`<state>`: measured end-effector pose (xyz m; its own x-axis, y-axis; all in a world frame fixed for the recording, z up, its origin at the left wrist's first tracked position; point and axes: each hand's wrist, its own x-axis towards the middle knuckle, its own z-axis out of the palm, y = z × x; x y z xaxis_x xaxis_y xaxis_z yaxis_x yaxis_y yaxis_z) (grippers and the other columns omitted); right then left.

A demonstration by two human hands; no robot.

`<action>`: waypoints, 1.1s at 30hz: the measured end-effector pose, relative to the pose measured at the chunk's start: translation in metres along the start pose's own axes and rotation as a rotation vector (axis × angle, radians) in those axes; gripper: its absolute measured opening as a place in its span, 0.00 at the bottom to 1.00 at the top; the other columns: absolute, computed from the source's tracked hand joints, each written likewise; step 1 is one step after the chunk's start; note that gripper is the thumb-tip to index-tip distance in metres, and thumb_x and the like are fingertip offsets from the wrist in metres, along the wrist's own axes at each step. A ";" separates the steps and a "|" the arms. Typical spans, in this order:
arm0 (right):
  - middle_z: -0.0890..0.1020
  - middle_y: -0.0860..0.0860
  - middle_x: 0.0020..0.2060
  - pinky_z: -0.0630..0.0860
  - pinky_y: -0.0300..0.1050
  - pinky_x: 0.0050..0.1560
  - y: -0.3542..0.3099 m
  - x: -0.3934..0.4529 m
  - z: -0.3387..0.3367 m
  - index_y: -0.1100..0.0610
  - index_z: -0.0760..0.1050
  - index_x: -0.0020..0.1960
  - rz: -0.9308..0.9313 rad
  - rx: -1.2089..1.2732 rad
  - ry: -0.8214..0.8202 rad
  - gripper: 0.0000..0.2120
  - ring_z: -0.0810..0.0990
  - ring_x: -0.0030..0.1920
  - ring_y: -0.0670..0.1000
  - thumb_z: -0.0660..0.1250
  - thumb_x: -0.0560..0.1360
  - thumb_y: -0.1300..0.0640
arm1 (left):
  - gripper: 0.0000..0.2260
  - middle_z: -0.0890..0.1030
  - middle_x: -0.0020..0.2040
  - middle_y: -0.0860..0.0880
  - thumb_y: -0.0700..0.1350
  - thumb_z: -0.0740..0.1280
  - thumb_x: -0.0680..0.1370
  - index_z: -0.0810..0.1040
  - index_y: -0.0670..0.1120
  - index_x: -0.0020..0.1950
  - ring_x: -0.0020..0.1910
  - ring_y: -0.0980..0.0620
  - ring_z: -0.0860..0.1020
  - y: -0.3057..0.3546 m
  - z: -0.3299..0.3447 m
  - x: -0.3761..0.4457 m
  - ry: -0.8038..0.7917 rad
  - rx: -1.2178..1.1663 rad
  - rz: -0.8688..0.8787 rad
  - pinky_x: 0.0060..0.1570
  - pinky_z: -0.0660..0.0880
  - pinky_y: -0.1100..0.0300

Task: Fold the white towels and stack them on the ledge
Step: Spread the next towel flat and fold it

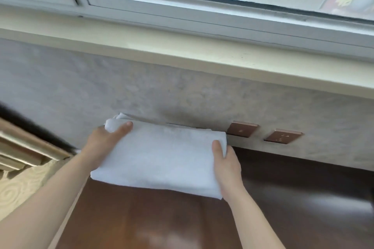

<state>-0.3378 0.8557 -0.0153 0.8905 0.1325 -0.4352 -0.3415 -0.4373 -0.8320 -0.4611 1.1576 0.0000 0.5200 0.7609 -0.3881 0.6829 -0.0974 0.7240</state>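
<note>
I log one folded white towel, left hand and right hand gripping its ends, above the worktop.

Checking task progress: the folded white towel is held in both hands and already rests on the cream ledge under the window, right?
Not quite. In the head view the folded white towel is held by both hands, left hand and right hand, but well below the cream ledge, over the brown table.

Towel: white cloth, soft nap, matt, thick where folded. Counter: dark brown wood, polished, glossy, carrying pale reflections. Wall below ledge: grey, mottled, matt, plaster-like. Ledge: cream, smooth, painted look, slight sheen. Two switch plates: copper-toned, brushed metallic finish. Window frame: pale grey, smooth; pane glass, reflective.
</note>
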 end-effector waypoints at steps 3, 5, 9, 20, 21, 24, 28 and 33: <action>0.78 0.43 0.50 0.70 0.46 0.51 -0.020 0.008 0.041 0.46 0.73 0.55 -0.007 -0.017 0.004 0.17 0.76 0.50 0.44 0.59 0.78 0.35 | 0.28 0.76 0.41 0.53 0.75 0.69 0.66 0.73 0.50 0.44 0.38 0.53 0.75 -0.009 -0.025 0.040 -0.003 0.007 -0.031 0.33 0.67 0.58; 0.79 0.44 0.51 0.70 0.46 0.48 -0.030 0.018 0.059 0.46 0.73 0.52 -0.013 -0.021 0.025 0.15 0.76 0.49 0.44 0.60 0.78 0.35 | 0.29 0.75 0.41 0.53 0.73 0.70 0.67 0.73 0.48 0.50 0.38 0.54 0.74 -0.011 -0.031 0.063 0.003 0.007 -0.048 0.32 0.66 0.59; 0.76 0.53 0.67 0.72 0.51 0.63 -0.034 0.042 0.078 0.56 0.70 0.72 0.024 -0.106 0.057 0.31 0.75 0.65 0.56 0.59 0.79 0.35 | 0.26 0.75 0.39 0.53 0.70 0.68 0.69 0.75 0.49 0.48 0.37 0.55 0.74 -0.015 -0.021 0.097 -0.056 0.066 -0.015 0.33 0.66 0.60; 0.77 0.59 0.61 0.69 0.50 0.49 -0.017 0.066 0.104 0.60 0.65 0.71 0.104 -0.489 0.099 0.31 0.76 0.55 0.60 0.48 0.82 0.36 | 0.35 0.77 0.52 0.43 0.68 0.65 0.75 0.71 0.41 0.66 0.48 0.41 0.76 -0.041 0.017 0.129 0.011 0.212 -0.006 0.37 0.68 0.54; 0.77 0.60 0.61 0.69 0.50 0.49 -0.018 0.068 0.106 0.61 0.64 0.71 0.116 -0.529 0.090 0.32 0.77 0.56 0.61 0.47 0.82 0.36 | 0.35 0.78 0.56 0.41 0.68 0.64 0.75 0.70 0.40 0.67 0.52 0.38 0.77 -0.041 0.019 0.131 0.018 0.227 0.008 0.41 0.69 0.53; 0.78 0.59 0.59 0.69 0.50 0.46 -0.018 0.073 0.111 0.63 0.64 0.69 0.156 -0.598 0.078 0.33 0.77 0.50 0.59 0.45 0.82 0.36 | 0.34 0.77 0.62 0.37 0.67 0.63 0.77 0.69 0.39 0.67 0.58 0.36 0.76 -0.043 0.021 0.131 0.029 0.261 0.044 0.46 0.69 0.50; 0.79 0.59 0.58 0.68 0.51 0.46 -0.011 0.075 0.118 0.61 0.64 0.68 0.153 -0.646 0.108 0.32 0.79 0.55 0.61 0.42 0.82 0.36 | 0.37 0.76 0.62 0.35 0.68 0.59 0.77 0.67 0.36 0.68 0.60 0.34 0.76 -0.046 0.026 0.126 0.058 0.340 0.080 0.51 0.71 0.46; 0.81 0.58 0.56 0.70 0.53 0.50 -0.008 0.075 0.122 0.60 0.66 0.67 0.112 -0.815 0.157 0.33 0.79 0.57 0.60 0.38 0.82 0.37 | 0.37 0.76 0.62 0.35 0.68 0.53 0.77 0.66 0.35 0.68 0.61 0.35 0.76 -0.045 0.033 0.122 0.072 0.413 0.096 0.54 0.72 0.44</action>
<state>-0.3052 0.9777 -0.0832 0.9163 -0.0486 -0.3975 -0.1594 -0.9548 -0.2508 -0.4120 1.2336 -0.0986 0.5644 0.7771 -0.2785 0.7888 -0.4080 0.4598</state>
